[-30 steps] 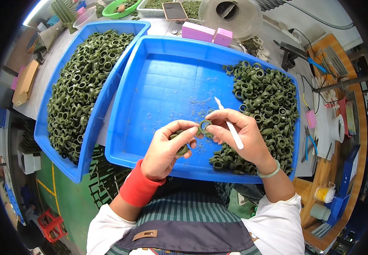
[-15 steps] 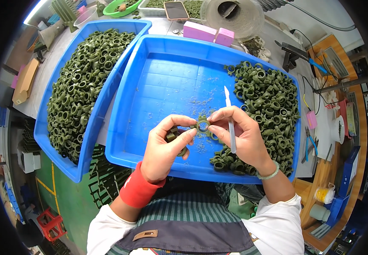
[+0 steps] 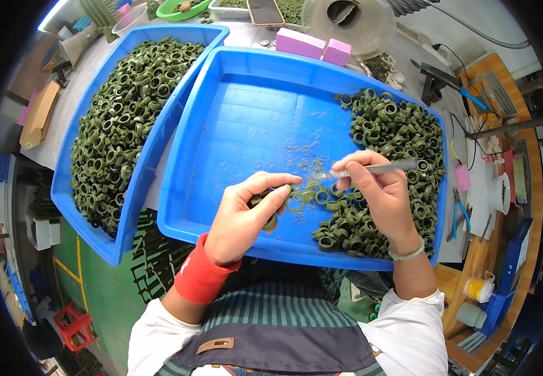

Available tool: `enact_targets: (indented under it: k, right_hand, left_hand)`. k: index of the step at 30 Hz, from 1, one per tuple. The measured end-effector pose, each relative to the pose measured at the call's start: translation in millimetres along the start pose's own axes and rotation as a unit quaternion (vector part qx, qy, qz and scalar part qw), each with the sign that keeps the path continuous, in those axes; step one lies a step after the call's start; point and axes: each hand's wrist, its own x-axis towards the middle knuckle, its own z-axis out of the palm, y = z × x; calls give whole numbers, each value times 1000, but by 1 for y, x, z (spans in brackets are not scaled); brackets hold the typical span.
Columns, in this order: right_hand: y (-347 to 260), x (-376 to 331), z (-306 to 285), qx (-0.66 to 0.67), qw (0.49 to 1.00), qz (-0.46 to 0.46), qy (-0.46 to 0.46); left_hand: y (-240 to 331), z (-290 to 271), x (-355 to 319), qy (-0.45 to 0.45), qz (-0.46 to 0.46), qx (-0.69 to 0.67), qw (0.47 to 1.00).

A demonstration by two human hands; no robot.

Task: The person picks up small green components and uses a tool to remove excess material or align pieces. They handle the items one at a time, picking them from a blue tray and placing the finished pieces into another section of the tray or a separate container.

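A: What is being held above the blue tray [image 3: 240, 138]?

B: A green ring [image 3: 294, 211] is pinched between thumb and forefinger of the left hand [image 3: 246, 213], with further green pieces [image 3: 271, 222] clutched in the curled fingers.

A: And the right hand [image 3: 381, 197]?

B: A grey-handled knife [image 3: 396, 167] is gripped by its fingers, the blade pointed toward the left fingertips, near but apart.

A: Alongside?

B: Loose rings [image 3: 403, 144] are heaped at the tray's right; a second blue tray [image 3: 116, 247] is piled high at left.
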Motion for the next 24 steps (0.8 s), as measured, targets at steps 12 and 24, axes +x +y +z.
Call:
enact_targets:
  k: [12,24]
  right_hand:
    - [15,2,4,-51,989,-109,-84]
    - [6,-5,13,-179,962,-204,-43]
  left_hand:
    - [-1,5,0,-13,50,86,995]
    - [-7,11,0,83,105,16,991]
